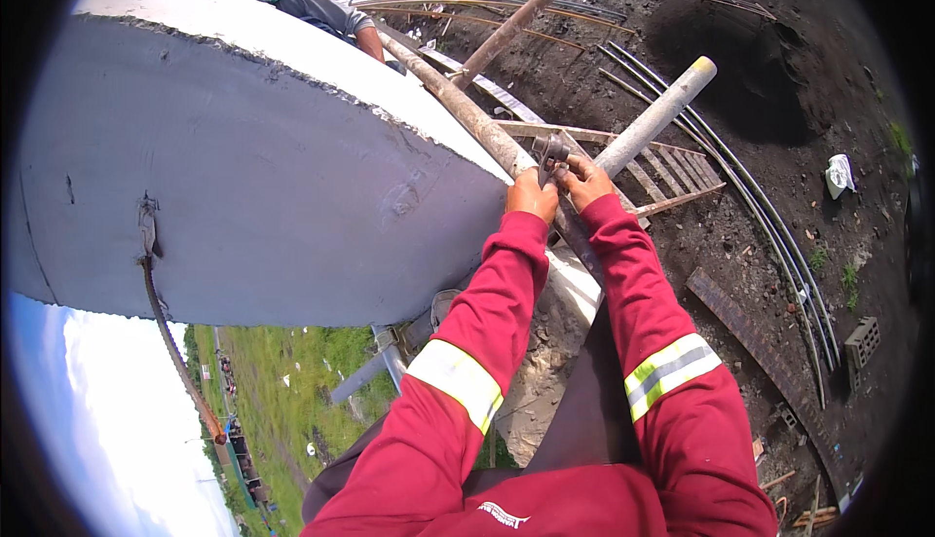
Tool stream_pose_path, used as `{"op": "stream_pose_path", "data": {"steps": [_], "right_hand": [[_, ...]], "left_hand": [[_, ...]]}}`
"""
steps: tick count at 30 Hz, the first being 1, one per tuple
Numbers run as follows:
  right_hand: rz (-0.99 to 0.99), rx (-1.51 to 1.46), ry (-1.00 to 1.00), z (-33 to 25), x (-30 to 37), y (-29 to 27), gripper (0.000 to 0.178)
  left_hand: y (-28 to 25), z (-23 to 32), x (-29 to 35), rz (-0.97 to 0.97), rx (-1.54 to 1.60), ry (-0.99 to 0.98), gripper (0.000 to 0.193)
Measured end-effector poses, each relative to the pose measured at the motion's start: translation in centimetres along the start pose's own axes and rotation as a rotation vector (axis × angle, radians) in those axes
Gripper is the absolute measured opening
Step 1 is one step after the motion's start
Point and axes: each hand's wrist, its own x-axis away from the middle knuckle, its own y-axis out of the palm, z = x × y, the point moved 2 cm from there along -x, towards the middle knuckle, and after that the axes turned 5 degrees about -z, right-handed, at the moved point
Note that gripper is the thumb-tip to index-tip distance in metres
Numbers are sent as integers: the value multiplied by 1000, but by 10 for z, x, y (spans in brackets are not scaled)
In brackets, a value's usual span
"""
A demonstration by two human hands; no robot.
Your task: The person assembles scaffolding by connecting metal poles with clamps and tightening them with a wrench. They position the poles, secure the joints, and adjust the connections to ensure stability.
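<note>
Both my hands are together at a dark metal scaffold coupler (pixel 551 150) where two pipes meet. My left hand (pixel 533 196) is closed on its near left side, resting over the long rusty scaffold pipe (pixel 467 113). From the right, my right hand (pixel 586 184) has its fingers bent and pressed against the coupler. Just beyond it, a pale scaffold pipe (pixel 657 113) with a yellow-marked end slants up to the right. My fingers partly hide the coupler, so its bolt is hard to make out.
A big grey concrete block (pixel 263 177) fills the left. Another person's arm (pixel 368 42) reaches over its far edge. Below on dark soil lie a wooden ladder-like frame (pixel 672 172), long bent pipes (pixel 760 196), a rusty plank (pixel 750 333) and a hollow block (pixel 862 342). A rusty bar (pixel 175 342) juts from the concrete.
</note>
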Motion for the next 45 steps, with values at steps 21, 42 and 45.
{"op": "stream_pose_path", "data": {"steps": [21, 42, 45], "right_hand": [[163, 230, 87, -8, 4, -5, 38], [159, 107, 121, -11, 7, -1, 33], [139, 142, 86, -7, 4, -3, 34]], "left_hand": [[0, 4, 4, 24, -68, 11, 27], [2, 4, 5, 65, -97, 40, 23], [1, 5, 6, 56, -101, 29, 24]]}}
